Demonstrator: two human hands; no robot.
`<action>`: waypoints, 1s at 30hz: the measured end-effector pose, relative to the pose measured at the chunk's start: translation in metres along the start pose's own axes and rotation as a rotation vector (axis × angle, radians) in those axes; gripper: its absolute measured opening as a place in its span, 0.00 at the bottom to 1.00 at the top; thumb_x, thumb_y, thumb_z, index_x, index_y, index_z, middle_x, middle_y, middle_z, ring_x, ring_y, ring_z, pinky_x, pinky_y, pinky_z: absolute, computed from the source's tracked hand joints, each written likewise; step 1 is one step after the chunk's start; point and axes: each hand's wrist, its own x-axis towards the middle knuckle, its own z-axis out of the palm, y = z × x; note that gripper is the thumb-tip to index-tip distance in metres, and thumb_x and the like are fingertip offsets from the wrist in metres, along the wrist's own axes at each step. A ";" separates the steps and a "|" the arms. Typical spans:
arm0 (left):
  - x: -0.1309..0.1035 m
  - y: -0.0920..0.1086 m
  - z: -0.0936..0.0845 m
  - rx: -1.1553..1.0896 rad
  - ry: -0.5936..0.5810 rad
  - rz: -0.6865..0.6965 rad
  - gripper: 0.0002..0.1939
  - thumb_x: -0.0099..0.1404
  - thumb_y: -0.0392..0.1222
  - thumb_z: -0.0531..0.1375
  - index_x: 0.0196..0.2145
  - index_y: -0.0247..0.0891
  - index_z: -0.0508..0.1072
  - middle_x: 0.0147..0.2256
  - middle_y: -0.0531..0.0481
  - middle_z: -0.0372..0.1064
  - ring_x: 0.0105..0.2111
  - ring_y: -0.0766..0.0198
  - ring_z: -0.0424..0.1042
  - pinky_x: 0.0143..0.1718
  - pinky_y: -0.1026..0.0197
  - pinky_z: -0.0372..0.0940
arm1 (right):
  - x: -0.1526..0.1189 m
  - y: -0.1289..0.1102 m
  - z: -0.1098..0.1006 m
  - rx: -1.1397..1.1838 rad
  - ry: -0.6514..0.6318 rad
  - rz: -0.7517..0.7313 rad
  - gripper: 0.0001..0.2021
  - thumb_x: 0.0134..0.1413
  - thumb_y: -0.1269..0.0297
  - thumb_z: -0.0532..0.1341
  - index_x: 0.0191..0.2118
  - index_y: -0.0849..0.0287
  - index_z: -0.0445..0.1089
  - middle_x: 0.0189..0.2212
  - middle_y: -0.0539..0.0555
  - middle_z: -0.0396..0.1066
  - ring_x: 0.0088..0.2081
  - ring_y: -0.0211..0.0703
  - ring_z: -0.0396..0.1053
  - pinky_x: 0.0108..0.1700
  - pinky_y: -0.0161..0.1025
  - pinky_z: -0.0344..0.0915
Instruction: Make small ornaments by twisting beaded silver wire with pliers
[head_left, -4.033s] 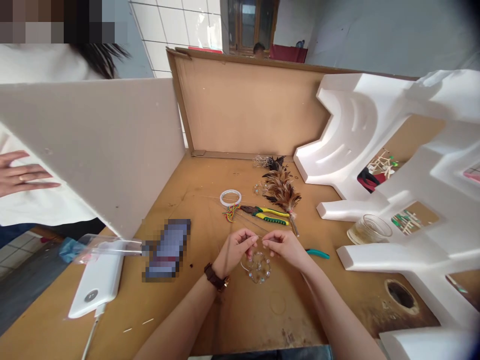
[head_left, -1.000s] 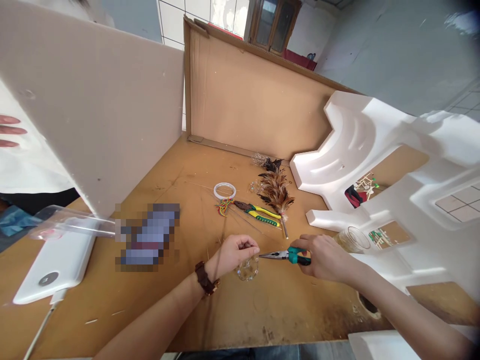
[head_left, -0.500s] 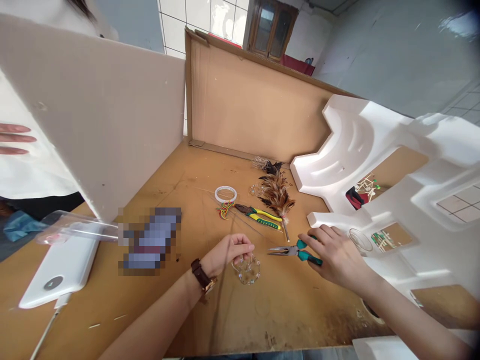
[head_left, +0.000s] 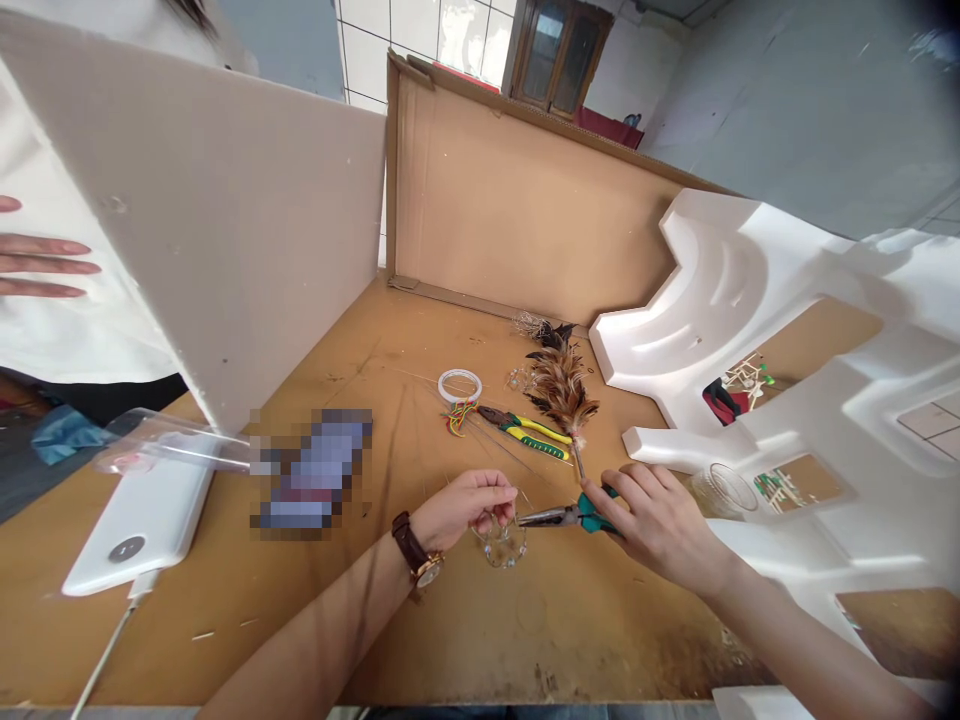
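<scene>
My left hand point(head_left: 489, 500), with a brown-strapped watch point(head_left: 417, 552) on its wrist, pinches a small wire ring with clear beads point(head_left: 505, 550) that hangs below the fingertips. In my right hand point(head_left: 646, 515) are needle-nose pliers with teal handles point(head_left: 562, 515); their jaws look closed, and the tip is at the left fingertips beside the ring. Whether the jaws grip wire is too small to tell. Beyond the hands lie yellow-green pliers point(head_left: 529, 432), a white ring point(head_left: 460, 386), coloured threads point(head_left: 459, 415) and a brown feather duster point(head_left: 561, 385).
White foam packing point(head_left: 637, 350) stands along the right, with a glass jar point(head_left: 724, 492) at it. A cardboard box point(head_left: 525, 200) and foam board point(head_left: 247, 220) form the back and left. A blurred phone point(head_left: 319, 470) and white power bank point(head_left: 142, 520) lie left. A person's fingers point(head_left: 49, 265) show beyond.
My right hand has brought the teal pliers left to the fingertips of my left hand, and their jaws have closed up. The whole view has shifted slightly.
</scene>
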 end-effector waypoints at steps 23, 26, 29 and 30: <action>0.003 -0.004 -0.003 0.144 -0.022 0.088 0.16 0.53 0.51 0.61 0.25 0.34 0.65 0.24 0.52 0.67 0.20 0.72 0.62 0.18 0.70 0.51 | 0.006 -0.006 0.002 0.098 -0.052 0.041 0.15 0.51 0.74 0.55 0.46 0.56 0.65 0.33 0.56 0.68 0.34 0.45 0.62 0.35 0.40 0.54; 0.003 -0.006 0.000 0.317 0.068 0.218 0.13 0.57 0.49 0.58 0.26 0.36 0.64 0.24 0.52 0.66 0.21 0.70 0.62 0.21 0.68 0.53 | 0.007 -0.009 0.005 0.257 -0.200 0.187 0.13 0.46 0.70 0.59 0.41 0.54 0.67 0.30 0.53 0.69 0.31 0.44 0.65 0.29 0.37 0.53; 0.002 -0.009 0.004 0.600 0.161 0.400 0.10 0.59 0.45 0.56 0.25 0.36 0.66 0.23 0.53 0.64 0.23 0.69 0.61 0.25 0.67 0.55 | 0.005 -0.013 0.008 0.410 -0.352 0.317 0.10 0.43 0.68 0.59 0.36 0.52 0.69 0.26 0.50 0.69 0.25 0.40 0.66 0.25 0.35 0.50; 0.001 -0.010 0.004 0.665 0.173 0.437 0.10 0.59 0.45 0.56 0.25 0.36 0.67 0.23 0.54 0.64 0.24 0.69 0.61 0.26 0.67 0.55 | 0.003 -0.014 0.010 0.451 -0.366 0.346 0.10 0.43 0.68 0.59 0.36 0.52 0.69 0.27 0.50 0.69 0.25 0.40 0.66 0.25 0.34 0.50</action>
